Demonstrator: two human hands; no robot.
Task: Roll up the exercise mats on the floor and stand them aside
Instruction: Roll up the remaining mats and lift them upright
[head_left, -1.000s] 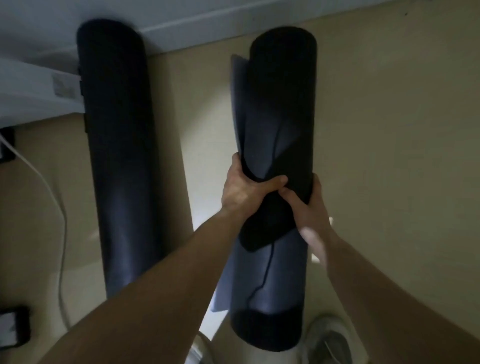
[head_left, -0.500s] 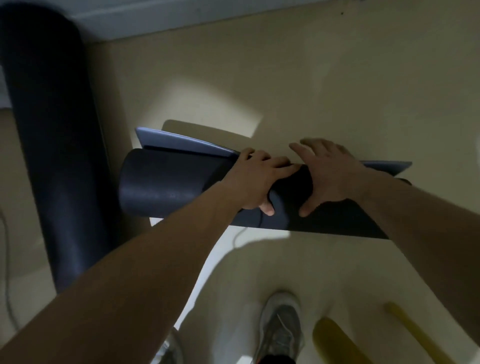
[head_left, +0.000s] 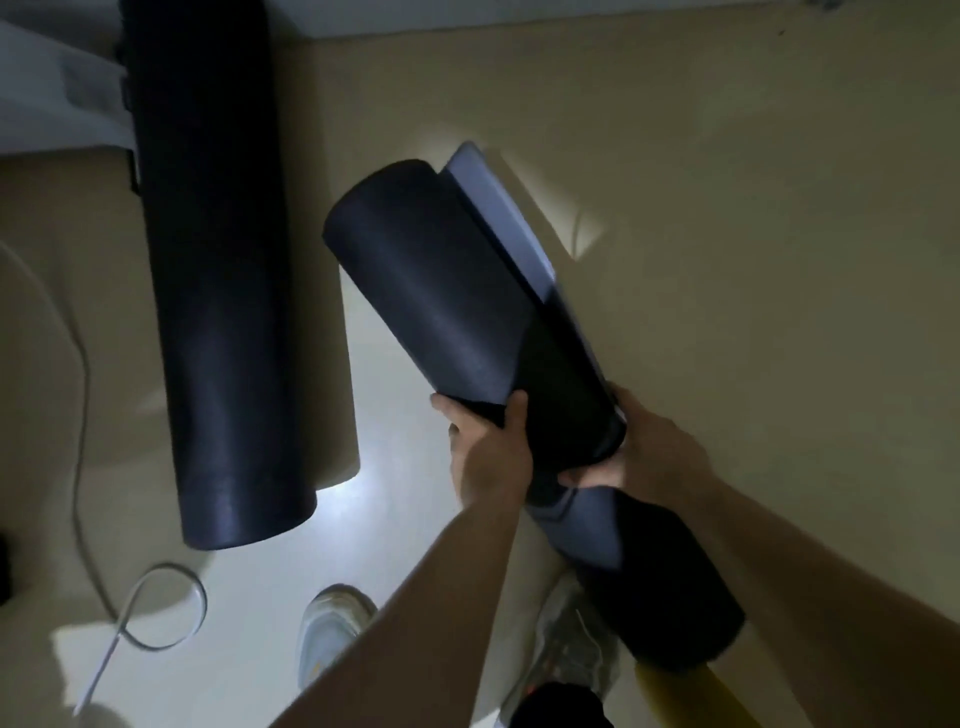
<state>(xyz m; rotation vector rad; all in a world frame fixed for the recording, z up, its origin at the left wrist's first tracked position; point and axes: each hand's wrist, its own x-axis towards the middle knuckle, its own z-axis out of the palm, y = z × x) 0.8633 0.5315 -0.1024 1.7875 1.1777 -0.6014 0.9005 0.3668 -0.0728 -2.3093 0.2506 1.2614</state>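
Clasped by both the left hand (head_left: 488, 452) and right hand (head_left: 652, 452), the dark rolled foam exercise mat (head_left: 441, 291) is best squeezed tight, with its loose outer flap (head_left: 498, 208) tucked in.

no readable text, labels or numbers anywhere

The pale floor (head_left: 727, 208) shows a bright patch of light. A white cable (head_left: 166, 567) trails down the left and curls into a loop near the left shoe (head_left: 332, 639). The right shoe (head_left: 576, 654) stands beside a yellow tube (head_left: 685, 696) at the bottom edge. A white ledge (head_left: 62, 104) fills the top-left corner.
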